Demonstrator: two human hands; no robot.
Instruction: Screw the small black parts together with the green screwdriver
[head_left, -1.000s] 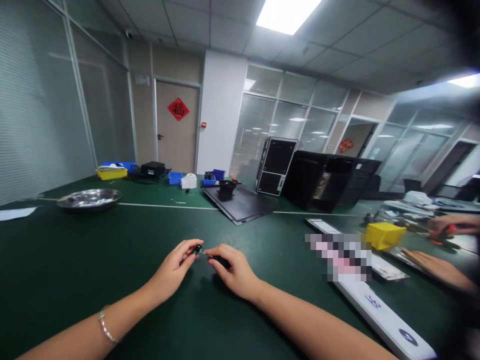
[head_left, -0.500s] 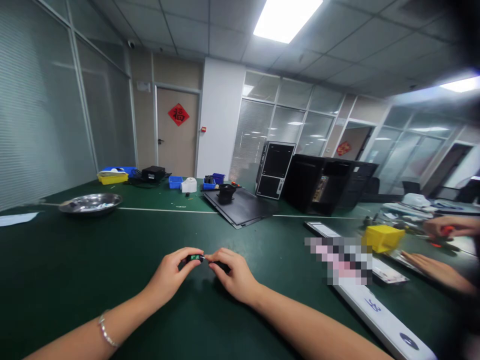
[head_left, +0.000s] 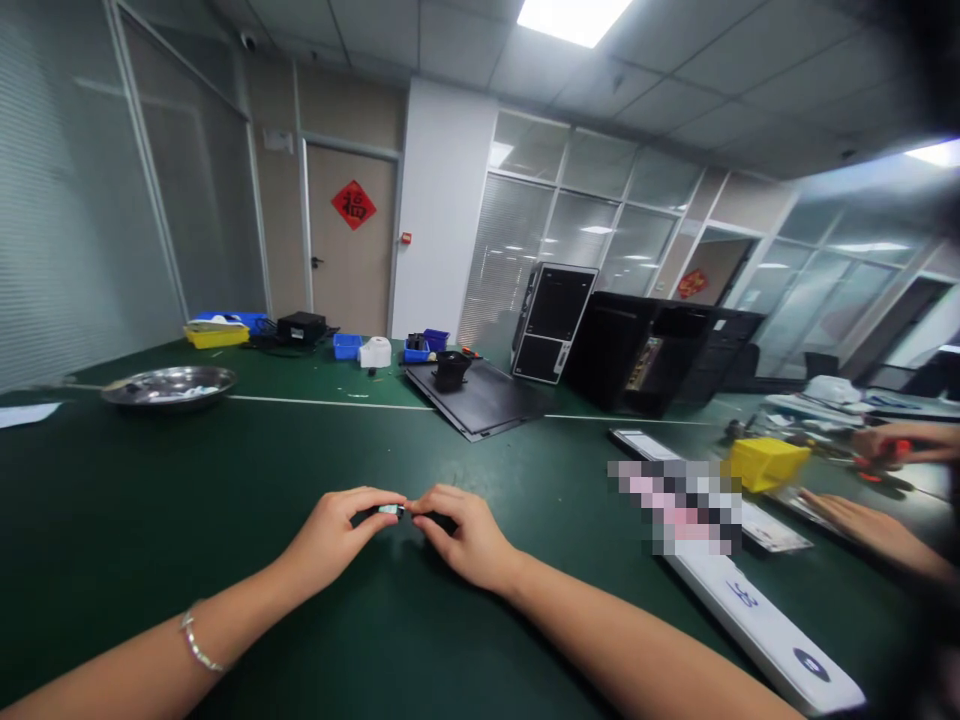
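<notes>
My left hand (head_left: pixel 330 535), wearing a silver bracelet, pinches a small black part (head_left: pixel 389 509) between thumb and fingertips. Its face looks pale green, and its kind is too small to make out. Close on the right, my right hand (head_left: pixel 469 535) is closed, thumb and forefinger nearly meeting the part. A short bright metal tip shows between the two hands; whether it touches the part I cannot tell. Something dark lies within the right fingers, mostly hidden. Both hands are just above the green table (head_left: pixel 330 640).
Left stands a steel bowl (head_left: pixel 169 388). Ahead, a black panel (head_left: pixel 487 405) carries a black cup-like piece (head_left: pixel 450 370), with computer cases (head_left: pixel 555 325) behind. Right are a long white box (head_left: pixel 757 600), a yellow bin (head_left: pixel 769 463) and another person's hands (head_left: pixel 862 515) with a red-handled tool.
The view has tilted down slightly. The part in my left hand has turned a little, its face now paler. Both hands keep their grip close together.
</notes>
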